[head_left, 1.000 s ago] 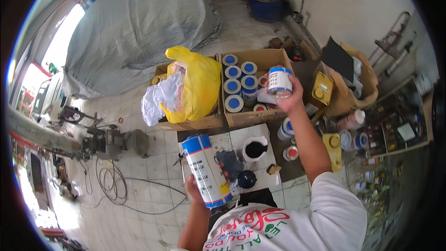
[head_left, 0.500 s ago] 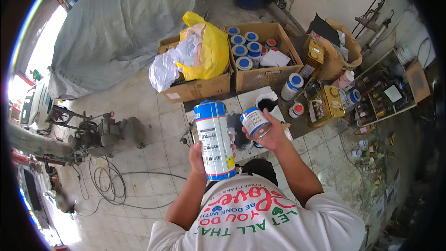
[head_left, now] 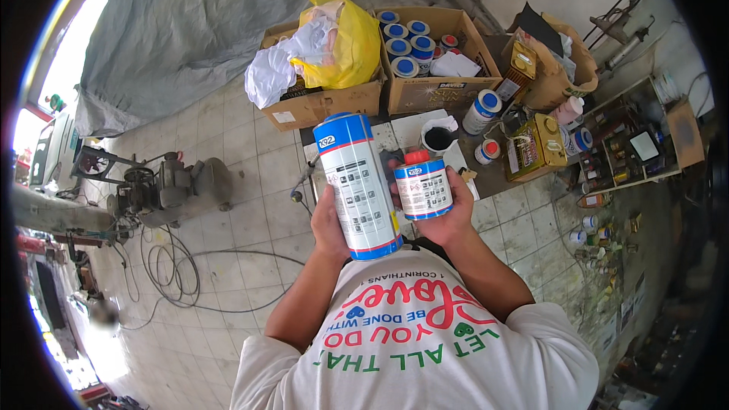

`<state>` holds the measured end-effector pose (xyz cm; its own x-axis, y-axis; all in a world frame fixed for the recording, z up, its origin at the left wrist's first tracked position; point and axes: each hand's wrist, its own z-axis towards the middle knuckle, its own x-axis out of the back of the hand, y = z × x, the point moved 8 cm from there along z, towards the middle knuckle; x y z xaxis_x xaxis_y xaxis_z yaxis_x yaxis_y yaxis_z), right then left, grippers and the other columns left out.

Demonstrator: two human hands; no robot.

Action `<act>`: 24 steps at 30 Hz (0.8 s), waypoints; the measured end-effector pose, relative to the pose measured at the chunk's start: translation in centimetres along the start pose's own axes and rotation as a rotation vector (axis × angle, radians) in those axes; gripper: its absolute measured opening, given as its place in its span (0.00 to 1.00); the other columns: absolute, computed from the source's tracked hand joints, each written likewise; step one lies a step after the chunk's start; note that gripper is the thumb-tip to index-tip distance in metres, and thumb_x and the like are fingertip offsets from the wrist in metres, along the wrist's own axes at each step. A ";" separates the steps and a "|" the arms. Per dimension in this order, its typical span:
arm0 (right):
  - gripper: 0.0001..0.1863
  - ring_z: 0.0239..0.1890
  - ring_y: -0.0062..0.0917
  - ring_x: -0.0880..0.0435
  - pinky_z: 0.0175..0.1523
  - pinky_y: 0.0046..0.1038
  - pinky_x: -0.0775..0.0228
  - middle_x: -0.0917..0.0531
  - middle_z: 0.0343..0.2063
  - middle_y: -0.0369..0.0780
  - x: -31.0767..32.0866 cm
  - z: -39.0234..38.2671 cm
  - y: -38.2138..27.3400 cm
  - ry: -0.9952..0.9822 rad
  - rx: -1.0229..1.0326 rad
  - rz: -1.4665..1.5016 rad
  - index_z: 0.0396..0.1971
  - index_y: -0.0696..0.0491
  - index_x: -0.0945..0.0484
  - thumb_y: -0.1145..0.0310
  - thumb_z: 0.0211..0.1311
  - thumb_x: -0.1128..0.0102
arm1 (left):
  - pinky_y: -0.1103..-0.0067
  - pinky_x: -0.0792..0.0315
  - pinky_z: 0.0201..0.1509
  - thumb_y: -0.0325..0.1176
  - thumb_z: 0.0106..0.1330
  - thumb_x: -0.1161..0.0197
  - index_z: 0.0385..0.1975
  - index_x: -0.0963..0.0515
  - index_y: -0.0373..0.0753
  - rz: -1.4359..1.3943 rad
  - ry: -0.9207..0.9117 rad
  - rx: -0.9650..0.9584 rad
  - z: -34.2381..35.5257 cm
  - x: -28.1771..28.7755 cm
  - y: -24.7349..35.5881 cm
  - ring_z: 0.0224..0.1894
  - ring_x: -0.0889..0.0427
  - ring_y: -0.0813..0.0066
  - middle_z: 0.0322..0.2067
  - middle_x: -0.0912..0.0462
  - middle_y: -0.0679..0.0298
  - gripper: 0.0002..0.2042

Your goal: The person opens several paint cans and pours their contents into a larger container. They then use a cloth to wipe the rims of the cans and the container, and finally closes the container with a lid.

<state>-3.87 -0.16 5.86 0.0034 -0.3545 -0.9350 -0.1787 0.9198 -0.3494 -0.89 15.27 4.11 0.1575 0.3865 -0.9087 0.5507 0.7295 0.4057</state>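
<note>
My left hand (head_left: 329, 226) is wrapped round a tall white and blue can (head_left: 358, 190), which leans a little with its blue lid away from me. Close beside it, my right hand (head_left: 457, 220) grips a small can (head_left: 424, 188) with a blue and white label and a red cap, standing nearly upright. Both labels face me. Beyond the small can, a tub of dark liquid (head_left: 438, 139) rests on the low worktable (head_left: 386, 138). The fingers behind both cans are mostly hidden.
A cardboard box of cans (head_left: 440, 95) and another box (head_left: 326, 109) with a yellow plastic bag (head_left: 355, 53) stand beyond the table. To the right are a tall can (head_left: 481, 111), a small red-capped can (head_left: 487, 152) and a gold tin (head_left: 538, 148). A compressor (head_left: 178, 190) and hose (head_left: 199, 252) lie left.
The small can has turned from tilted, bottom toward me, to nearly upright with its red cap showing. Both cans have come closer together, and the tall one leans more.
</note>
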 end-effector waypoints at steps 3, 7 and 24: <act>0.39 0.59 0.47 0.17 0.68 0.49 0.30 0.27 0.69 0.52 0.3 -0.6 -1.0 0.020 -0.003 0.063 0.74 0.48 0.33 0.38 0.72 0.52 | 0.56 0.23 0.64 0.55 0.75 0.44 0.74 0.42 0.34 0.104 0.011 -0.009 0.3 -0.5 -0.9 0.61 0.18 0.49 0.65 0.25 0.45 0.37; 0.40 0.60 0.47 0.17 0.69 0.49 0.31 0.26 0.68 0.54 0.1 -1.5 -2.5 -0.030 -0.020 0.106 0.74 0.50 0.34 0.38 0.71 0.50 | 0.58 0.21 0.62 0.55 0.70 0.36 0.75 0.44 0.33 0.175 -0.141 -0.092 0.7 -4.0 -1.7 0.60 0.18 0.49 0.64 0.25 0.42 0.42; 0.42 0.66 0.50 0.21 0.70 0.50 0.30 0.31 0.71 0.57 0.5 -4.2 -7.7 -0.076 -0.040 0.078 0.75 0.53 0.37 0.40 0.70 0.49 | 0.57 0.19 0.60 0.65 0.69 0.44 0.73 0.37 0.29 0.348 -0.053 -0.105 2.0 -6.3 -5.1 0.59 0.17 0.47 0.62 0.22 0.40 0.45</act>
<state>-6.64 -8.11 8.30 0.0623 -0.2671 -0.9617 -0.2200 0.9361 -0.2743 -3.03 7.97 7.55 0.3649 0.5941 -0.7169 0.3699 0.6141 0.6972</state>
